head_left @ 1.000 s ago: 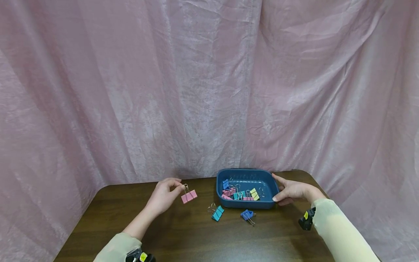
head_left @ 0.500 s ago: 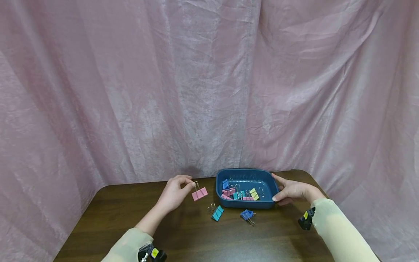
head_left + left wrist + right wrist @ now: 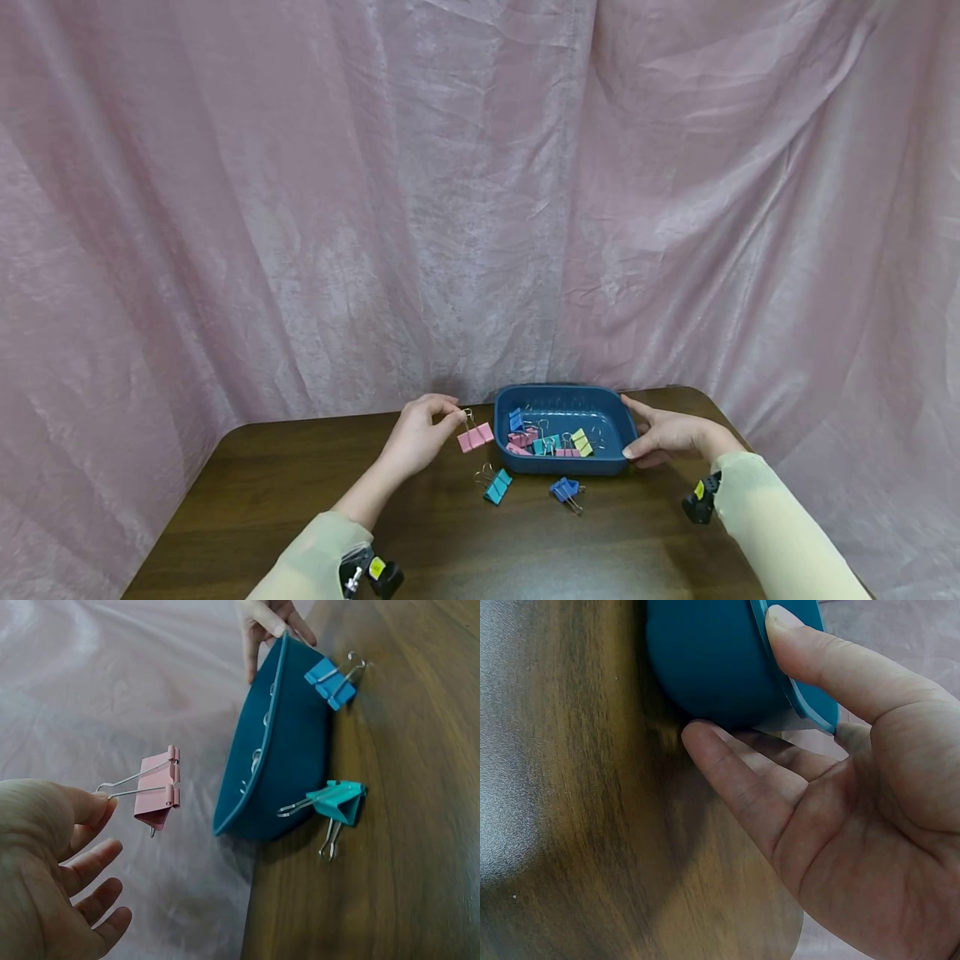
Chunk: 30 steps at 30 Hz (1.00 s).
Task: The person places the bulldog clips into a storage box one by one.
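My left hand (image 3: 422, 433) pinches a pink binder clip (image 3: 476, 437) by its wire handles between thumb and forefinger. It hangs in the air just left of a dark blue plastic basket (image 3: 566, 467). In the left wrist view this pink binder clip (image 3: 156, 787) shows its handles in the fingertips, the other fingers loosely bent. Around the basket's right end, my right hand (image 3: 671, 435) holds on, with the thumb (image 3: 840, 664) on the rim and the fingers against the wall. Inside lie several binder clips, among them a yellow one (image 3: 581, 442) and a blue one (image 3: 516, 419).
A teal binder clip (image 3: 498, 486) lies on the brown wooden table (image 3: 465, 550) before the basket's left corner. Farther right, close to the basket's front, is a blue binder clip (image 3: 566, 491). A pink curtain (image 3: 450, 208) hangs behind the table's back edge.
My left hand has carried the pink binder clip rightward and slightly away from me, closer to the basket. The right hand and the basket stay where they were.
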Each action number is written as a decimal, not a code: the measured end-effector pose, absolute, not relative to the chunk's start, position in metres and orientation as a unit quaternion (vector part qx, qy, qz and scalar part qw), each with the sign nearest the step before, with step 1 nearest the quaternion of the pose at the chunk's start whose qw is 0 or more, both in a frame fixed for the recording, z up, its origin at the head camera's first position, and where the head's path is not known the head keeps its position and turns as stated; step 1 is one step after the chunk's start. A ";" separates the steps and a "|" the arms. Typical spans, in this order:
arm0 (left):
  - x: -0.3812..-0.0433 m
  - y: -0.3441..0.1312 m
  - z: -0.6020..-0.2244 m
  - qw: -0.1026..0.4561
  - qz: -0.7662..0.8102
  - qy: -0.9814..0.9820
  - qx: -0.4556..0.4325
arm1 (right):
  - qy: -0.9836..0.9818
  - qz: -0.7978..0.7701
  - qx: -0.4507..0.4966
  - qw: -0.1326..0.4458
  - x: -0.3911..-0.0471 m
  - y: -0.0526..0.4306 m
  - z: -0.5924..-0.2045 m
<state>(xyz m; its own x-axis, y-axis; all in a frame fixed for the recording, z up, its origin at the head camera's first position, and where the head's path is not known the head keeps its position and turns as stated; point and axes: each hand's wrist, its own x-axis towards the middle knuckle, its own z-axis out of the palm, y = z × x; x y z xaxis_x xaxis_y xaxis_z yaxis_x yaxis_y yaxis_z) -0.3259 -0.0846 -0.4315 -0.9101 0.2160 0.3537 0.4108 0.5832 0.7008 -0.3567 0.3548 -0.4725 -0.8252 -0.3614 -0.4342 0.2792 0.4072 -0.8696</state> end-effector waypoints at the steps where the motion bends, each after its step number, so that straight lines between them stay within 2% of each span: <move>1: -0.327 -0.083 -0.431 0.117 -0.423 -0.880 -0.180 | 0.786 -0.544 -0.026 0.294 -0.357 0.355 -0.472; 30: -0.340 -0.049 -0.427 0.121 -0.433 -0.876 -0.175 | 0.786 -0.543 -0.025 0.295 -0.355 0.353 -0.471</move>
<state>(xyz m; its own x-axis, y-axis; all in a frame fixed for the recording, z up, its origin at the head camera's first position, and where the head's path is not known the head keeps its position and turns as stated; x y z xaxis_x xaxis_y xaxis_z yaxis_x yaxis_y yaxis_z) -0.3403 -0.0494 -0.4268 -0.9090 0.2019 0.3646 0.4123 0.5627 0.7165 -0.3549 0.3526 -0.4705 -0.8252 -0.3588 -0.4362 0.2807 0.4096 -0.8680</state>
